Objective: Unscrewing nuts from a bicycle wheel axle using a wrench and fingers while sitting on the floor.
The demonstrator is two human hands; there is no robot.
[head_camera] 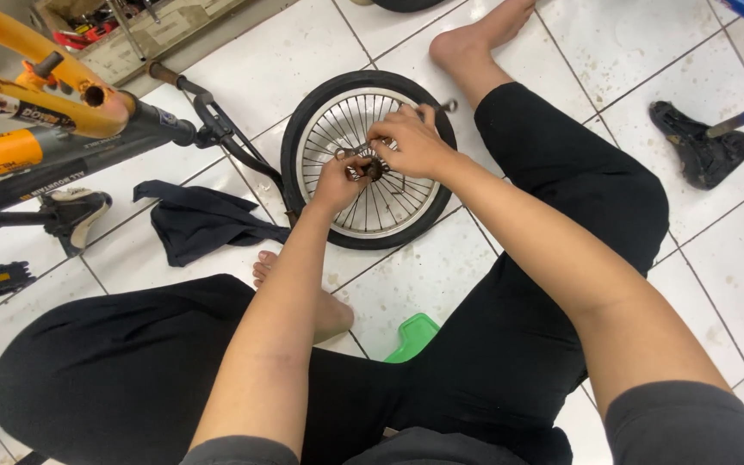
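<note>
A small spoked wheel (pixel 370 160) lies flat on the white tiled floor (pixel 286 69), in front of the seated person's legs. Both hands meet at its hub: the left hand (pixel 338 182) is clamped on a tool or fitting at the hub, the right hand (pixel 412 142) closed over a wrench-like tool there. Judging by this, steady counter-pressure between the hands and a flat wheel matter most. Left of the wheel lie a dark cloth (pixel 200 220) and an orange bicycle frame (pixel 40 103) with rectangular decals.
</note>
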